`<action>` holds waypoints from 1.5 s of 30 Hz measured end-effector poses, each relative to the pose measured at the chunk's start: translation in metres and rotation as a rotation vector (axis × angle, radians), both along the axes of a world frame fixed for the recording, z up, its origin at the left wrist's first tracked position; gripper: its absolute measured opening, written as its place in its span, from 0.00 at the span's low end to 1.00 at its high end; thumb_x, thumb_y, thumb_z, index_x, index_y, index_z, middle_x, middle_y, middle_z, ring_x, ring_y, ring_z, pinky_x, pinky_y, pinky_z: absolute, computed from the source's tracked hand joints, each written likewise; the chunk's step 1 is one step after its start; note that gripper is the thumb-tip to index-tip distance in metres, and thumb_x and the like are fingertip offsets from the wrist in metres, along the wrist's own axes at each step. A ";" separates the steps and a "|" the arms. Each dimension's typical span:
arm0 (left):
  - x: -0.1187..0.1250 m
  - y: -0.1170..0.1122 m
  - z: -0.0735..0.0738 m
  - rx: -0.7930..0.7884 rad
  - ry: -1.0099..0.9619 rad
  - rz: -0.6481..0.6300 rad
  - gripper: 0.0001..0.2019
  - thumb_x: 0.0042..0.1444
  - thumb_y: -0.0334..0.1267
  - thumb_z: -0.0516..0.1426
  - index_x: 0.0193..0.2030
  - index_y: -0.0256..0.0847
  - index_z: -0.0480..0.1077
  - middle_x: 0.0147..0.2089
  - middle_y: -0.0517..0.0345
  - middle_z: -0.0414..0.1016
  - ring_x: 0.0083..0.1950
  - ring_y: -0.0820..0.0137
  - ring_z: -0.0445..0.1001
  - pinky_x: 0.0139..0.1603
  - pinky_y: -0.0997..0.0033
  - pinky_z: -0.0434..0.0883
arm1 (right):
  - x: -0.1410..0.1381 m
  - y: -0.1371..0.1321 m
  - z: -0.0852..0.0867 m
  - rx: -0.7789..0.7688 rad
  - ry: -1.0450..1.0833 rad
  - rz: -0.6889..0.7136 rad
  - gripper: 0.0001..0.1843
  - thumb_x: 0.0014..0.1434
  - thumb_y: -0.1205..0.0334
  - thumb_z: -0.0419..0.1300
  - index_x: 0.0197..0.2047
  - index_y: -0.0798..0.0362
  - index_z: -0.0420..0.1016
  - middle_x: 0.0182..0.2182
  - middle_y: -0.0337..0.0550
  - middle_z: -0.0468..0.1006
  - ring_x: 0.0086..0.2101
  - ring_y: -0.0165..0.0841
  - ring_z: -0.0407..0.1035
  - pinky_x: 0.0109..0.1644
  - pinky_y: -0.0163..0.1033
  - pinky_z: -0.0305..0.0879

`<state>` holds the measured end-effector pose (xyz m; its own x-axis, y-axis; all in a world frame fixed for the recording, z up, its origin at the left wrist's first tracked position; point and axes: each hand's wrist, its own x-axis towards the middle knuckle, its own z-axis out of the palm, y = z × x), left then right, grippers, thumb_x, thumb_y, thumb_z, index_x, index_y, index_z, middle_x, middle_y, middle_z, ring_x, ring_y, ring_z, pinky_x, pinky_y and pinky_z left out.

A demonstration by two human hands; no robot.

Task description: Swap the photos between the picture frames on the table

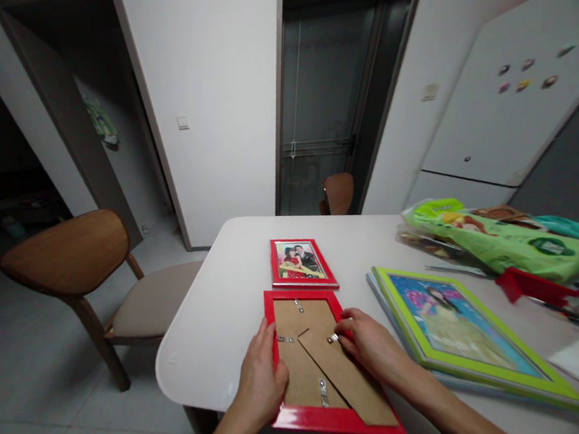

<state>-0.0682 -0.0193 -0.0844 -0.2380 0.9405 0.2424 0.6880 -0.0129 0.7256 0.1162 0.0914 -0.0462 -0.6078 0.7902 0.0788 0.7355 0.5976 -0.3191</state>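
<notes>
A red picture frame (330,421) lies face down near the front edge of the white table (217,316), its brown cardboard back and folded stand showing. My left hand (259,376) rests on the frame's left edge, fingers laid flat together along it. My right hand (372,344) sits at the right edge, fingertips pinched on a small metal turn clip (332,338). Just beyond lies a second, smaller red frame (300,264), face up with a photo in it.
A large green-framed picture (469,336) lies to the right on top of another frame. Green and teal plastic bags (502,244) and a red object (530,285) pile at the far right. A wooden chair (93,272) stands left of the table.
</notes>
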 end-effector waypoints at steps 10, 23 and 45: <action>0.003 0.000 -0.003 0.003 0.053 0.033 0.31 0.40 0.26 0.47 0.56 0.28 0.52 0.59 0.48 0.53 0.59 0.66 0.52 0.59 0.68 0.51 | -0.033 -0.026 0.000 0.169 0.131 0.095 0.13 0.53 0.66 0.47 0.35 0.53 0.72 0.39 0.48 0.69 0.40 0.35 0.61 0.43 0.37 0.55; 0.005 -0.001 0.003 -0.044 0.013 0.036 0.31 0.41 0.27 0.47 0.57 0.30 0.51 0.60 0.50 0.52 0.59 0.67 0.51 0.59 0.69 0.50 | -0.070 0.001 -0.015 0.147 0.170 -0.013 0.14 0.56 0.62 0.46 0.32 0.58 0.71 0.30 0.48 0.69 0.33 0.33 0.62 0.38 0.35 0.55; 0.006 0.007 0.000 -0.045 -0.004 0.041 0.31 0.41 0.27 0.48 0.57 0.33 0.52 0.60 0.52 0.52 0.59 0.66 0.51 0.59 0.67 0.48 | -0.004 -0.050 0.005 -0.118 0.140 0.324 0.06 0.46 0.63 0.57 0.28 0.45 0.75 0.48 0.42 0.64 0.51 0.40 0.54 0.53 0.51 0.49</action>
